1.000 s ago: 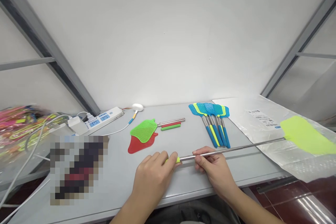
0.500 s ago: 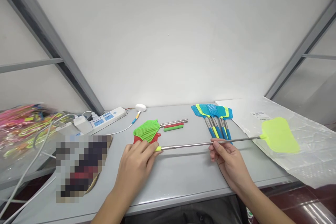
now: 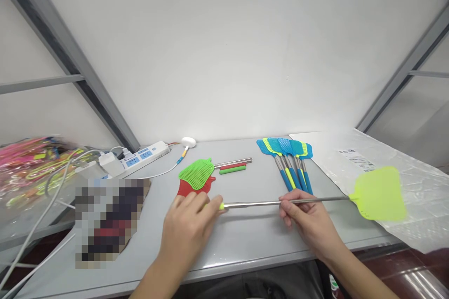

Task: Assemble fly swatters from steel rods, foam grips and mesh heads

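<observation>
A fly swatter with a yellow-green head [image 3: 380, 194] and an extended metal rod lies crosswise between my hands. My left hand [image 3: 191, 226] is closed around its yellow-green grip, most of which the fingers cover. Partway along the rod, my right hand [image 3: 308, 217] pinches the metal between thumb and fingers. Behind my left hand lie a green swatter head [image 3: 197, 174] and a red swatter head [image 3: 191, 188], partly overlapping. Past my right hand, several blue and yellow-green fly swatters [image 3: 286, 147] are fanned out with their grips toward me.
Red and green grip tubes [image 3: 233, 169] lie beside metal rods on the grey table [image 3: 245, 252]. A white power strip [image 3: 147, 155] with plugs and cables stands back left, near bagged colourful items [image 3: 38, 168]. White plastic wrapping [image 3: 336, 168] covers the right side. A pixelated patch hides something at left.
The swatter in my hands has shifted slightly right and toward me, its head lower over the wrapping. Both hands keep their hold.
</observation>
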`<state>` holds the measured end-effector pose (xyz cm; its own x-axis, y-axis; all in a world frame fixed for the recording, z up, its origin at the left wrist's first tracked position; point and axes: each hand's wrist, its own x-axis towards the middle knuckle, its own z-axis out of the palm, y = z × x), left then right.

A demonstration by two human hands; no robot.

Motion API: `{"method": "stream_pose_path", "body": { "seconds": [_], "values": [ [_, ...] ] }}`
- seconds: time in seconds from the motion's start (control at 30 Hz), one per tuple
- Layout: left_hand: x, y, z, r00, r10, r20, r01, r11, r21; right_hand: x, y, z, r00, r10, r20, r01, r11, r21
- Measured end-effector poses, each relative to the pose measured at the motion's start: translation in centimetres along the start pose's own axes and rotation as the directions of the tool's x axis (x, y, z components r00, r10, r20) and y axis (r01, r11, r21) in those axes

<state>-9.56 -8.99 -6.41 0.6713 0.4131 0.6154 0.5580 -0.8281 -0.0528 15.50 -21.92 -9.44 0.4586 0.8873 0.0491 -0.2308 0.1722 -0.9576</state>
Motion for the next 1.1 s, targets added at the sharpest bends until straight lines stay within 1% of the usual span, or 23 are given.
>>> {"method": "stream_pose_path", "body": {
  "seconds": [0.13, 0.2, 0.27, 0.47, 0.57, 0.7, 0.77, 0.83, 0.9, 1.0, 1.1],
  "values": [
    [0.2, 3.3, 0.1, 0.998, 0.055, -0.018, -0.056, 0.998, -0.039, -1.3, -0.7, 1.8, 0.991, 0.021, 0.135, -0.008, 0.995, -0.095],
    [0.2, 4.5, 0.2, 0.998, 0.06, -0.019, -0.06, 0.997, -0.054, -1.7, -1.1, 2.4, 0.987, 0.017, 0.162, 0.001, 0.994, -0.109],
    [0.0, 5.1, 0.3, 0.998, 0.059, -0.022, -0.06, 0.997, -0.05, -1.9, -1.3, 2.7, 0.987, 0.016, 0.162, 0.002, 0.994, -0.113],
    [-0.1, 5.1, 0.3, 0.998, 0.061, -0.026, -0.062, 0.997, -0.037, -1.9, -0.9, 3.0, 0.985, 0.067, 0.159, -0.048, 0.992, -0.12],
    [0.1, 4.8, 0.3, 0.996, 0.081, -0.026, -0.082, 0.996, -0.046, -1.8, -0.8, 3.1, 0.986, 0.087, 0.143, -0.069, 0.989, -0.129],
    [0.2, 3.6, 0.3, 0.994, 0.104, -0.012, -0.105, 0.993, -0.062, -1.2, -1.0, 2.2, 0.974, 0.138, 0.179, -0.112, 0.983, -0.144],
    [0.1, 2.6, 0.4, 0.996, 0.083, 0.006, -0.083, 0.995, -0.055, -0.9, -1.0, 1.3, 0.971, 0.121, 0.205, -0.111, 0.992, -0.059],
    [-0.1, 1.6, 0.6, 0.999, 0.044, 0.022, -0.043, 0.998, -0.036, -0.6, -1.1, 0.4, 0.978, 0.066, 0.197, -0.084, 0.993, 0.087],
    [-0.3, 0.8, 0.8, 0.999, 0.008, 0.037, -0.008, 1.0, -0.021, -0.4, -1.1, 0.0, 0.984, 0.03, 0.174, -0.068, 0.973, 0.219],
    [-0.4, 0.2, 1.2, 0.998, -0.02, 0.063, 0.021, 1.0, -0.017, -0.1, -1.1, 0.1, 0.984, 0.066, 0.168, -0.123, 0.928, 0.353],
    [-0.4, 0.1, 1.4, 0.997, -0.034, 0.075, 0.034, 0.999, -0.008, 0.1, -1.0, 0.7, 0.976, 0.127, 0.177, -0.194, 0.877, 0.439]
  ]
}}
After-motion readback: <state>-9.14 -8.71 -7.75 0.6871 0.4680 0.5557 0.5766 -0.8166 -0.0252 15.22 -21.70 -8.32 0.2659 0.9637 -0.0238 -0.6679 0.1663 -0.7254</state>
